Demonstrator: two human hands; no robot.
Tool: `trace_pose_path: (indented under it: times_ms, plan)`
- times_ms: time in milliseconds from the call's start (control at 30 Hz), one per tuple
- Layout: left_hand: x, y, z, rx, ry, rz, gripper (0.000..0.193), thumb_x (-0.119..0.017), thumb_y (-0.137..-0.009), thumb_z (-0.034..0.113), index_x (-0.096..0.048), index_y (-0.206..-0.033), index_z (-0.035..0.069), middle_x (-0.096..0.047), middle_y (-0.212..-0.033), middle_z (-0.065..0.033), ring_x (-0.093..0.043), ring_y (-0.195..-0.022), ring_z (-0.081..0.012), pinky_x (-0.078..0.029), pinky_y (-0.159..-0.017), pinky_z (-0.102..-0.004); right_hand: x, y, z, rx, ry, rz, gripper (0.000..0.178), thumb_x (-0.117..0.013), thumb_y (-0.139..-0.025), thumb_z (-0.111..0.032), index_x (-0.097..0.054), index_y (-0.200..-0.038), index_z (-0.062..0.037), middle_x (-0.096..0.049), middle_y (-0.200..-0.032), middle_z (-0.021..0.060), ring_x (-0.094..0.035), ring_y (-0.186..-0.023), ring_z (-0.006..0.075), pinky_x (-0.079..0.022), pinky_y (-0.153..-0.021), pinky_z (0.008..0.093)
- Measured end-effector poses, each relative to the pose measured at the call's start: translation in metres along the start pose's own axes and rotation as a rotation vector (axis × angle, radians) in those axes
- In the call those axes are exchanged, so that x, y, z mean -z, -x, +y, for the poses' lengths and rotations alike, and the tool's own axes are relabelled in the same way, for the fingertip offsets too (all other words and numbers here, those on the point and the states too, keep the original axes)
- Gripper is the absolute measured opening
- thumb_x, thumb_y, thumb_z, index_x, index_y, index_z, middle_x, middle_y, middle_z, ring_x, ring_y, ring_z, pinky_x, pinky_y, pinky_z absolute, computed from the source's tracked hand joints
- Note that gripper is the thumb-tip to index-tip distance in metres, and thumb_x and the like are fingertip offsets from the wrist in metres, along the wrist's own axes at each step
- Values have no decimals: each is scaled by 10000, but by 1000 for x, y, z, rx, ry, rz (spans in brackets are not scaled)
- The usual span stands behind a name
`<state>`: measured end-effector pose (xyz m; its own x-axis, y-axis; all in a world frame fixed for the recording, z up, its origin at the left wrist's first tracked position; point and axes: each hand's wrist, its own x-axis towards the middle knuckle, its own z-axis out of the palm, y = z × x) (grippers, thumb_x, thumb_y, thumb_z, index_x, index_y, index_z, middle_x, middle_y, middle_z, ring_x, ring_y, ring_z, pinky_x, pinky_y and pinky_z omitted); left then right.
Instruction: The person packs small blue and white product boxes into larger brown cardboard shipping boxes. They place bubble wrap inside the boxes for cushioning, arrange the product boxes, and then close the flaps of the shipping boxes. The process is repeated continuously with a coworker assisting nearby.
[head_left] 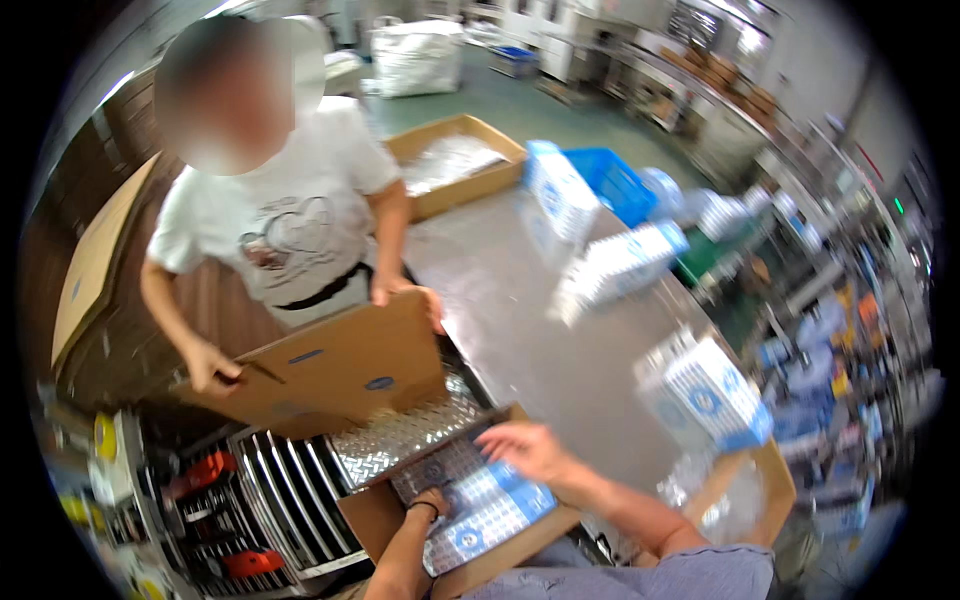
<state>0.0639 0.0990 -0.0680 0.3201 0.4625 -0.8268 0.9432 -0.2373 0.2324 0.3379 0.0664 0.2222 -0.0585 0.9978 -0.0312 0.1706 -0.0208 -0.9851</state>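
left hand [432, 499] in open carton [370, 520], beside blue-and-white pack [500, 512] lying inside; whether its fingers grip cannot be told, blurred. right hand [522, 450] near carton's far edge, fingers loosely spread.

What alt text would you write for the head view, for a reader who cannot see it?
A person's left hand reaches into an open carton of blue-and-white packaging, while the right hand hovers near its far edge. Opposite, a co-worker holds up cardboard. Similar packs are on the metal table.
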Motion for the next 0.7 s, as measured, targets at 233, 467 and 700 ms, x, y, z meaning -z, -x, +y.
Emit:
trace_pose_path:
  times_ms: [233, 467, 700]
  plan:
    - [32, 16, 12, -270, 280, 358, 429, -680, -860, 321, -677, -1199, 58, -727, -1075, -164, -684, -1037, -335, -535, -904, -404, 173, 278, 87, -194, 290, 1318, 230, -566, -927, 30, -671, -1121, -36, -681, -839, 43, -628, -757, 113, -516, -700, 235]
    - [41, 12, 26, -446, 400, 434, 272, -702, -858, 144, -714, -1101, 22, -745, -964, -155, -723, -903, -250, -562, -811, -367, 51, 382, 128, -473, 931, 864, 413, -686, -816, -138, -629, -1224, -111, -566, -1224, 151, -561, -1107, 331, -471, -939, 431]
    - [80, 46, 90, -699, 640, 403, 223, -658, -931, 123, -674, -1083, -40, -722, -956, -106, -684, -858, -161, -549, -755, -297, 35, 318, 147, -777, 1119, 766, 333, -685, -866, -199, -560, -1158, -98, -513, -1180, 151, -538, -1079, 370, -500, -867, 490]
